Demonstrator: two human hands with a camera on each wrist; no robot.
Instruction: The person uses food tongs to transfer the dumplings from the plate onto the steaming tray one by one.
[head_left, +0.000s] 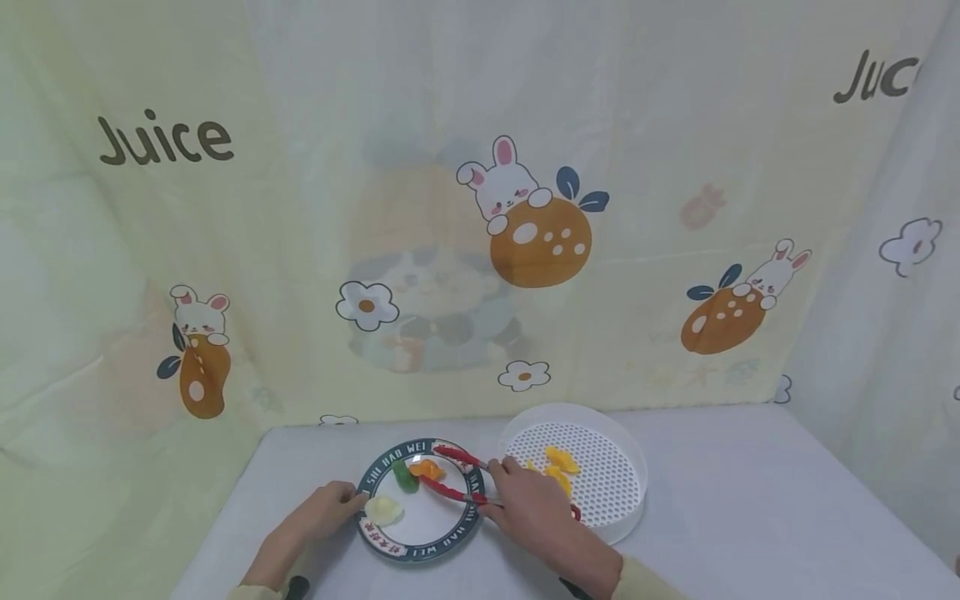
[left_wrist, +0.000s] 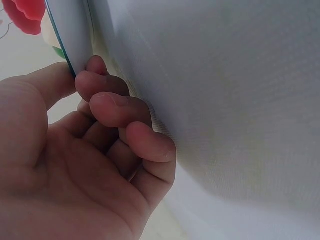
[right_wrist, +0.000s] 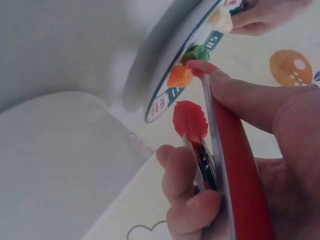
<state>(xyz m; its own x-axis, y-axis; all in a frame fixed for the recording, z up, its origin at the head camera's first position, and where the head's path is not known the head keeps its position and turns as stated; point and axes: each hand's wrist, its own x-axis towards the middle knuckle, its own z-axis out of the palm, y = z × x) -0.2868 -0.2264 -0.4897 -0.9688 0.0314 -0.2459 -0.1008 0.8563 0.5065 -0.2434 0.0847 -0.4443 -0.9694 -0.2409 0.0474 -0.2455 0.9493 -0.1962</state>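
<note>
My left hand (head_left: 322, 508) pinches the left rim of a white plate (head_left: 442, 550) with a dark green lettered border, thumb above and fingertips beneath. On the plate lie a green piece (head_left: 406, 477) and an orange piece (head_left: 429, 469), both like bell pepper, plus a pale whitish piece (head_left: 384, 511) near my left thumb. My right hand (head_left: 536, 508) holds red-tipped tongs (head_left: 450, 493), coming over the plate from the right. Their two tips are spread apart; the lower one overlaps the orange piece in the head view. Between the tips, the right wrist view shows nothing gripped.
Right of the plate stands a round white basket (head_left: 636, 517) with a perforated bottom, holding several yellow pieces (head_left: 561, 459) partly hidden by my right hand. Behind the white table (head_left: 735, 500) hangs a printed curtain (head_left: 645, 125), with more curtain at both sides.
</note>
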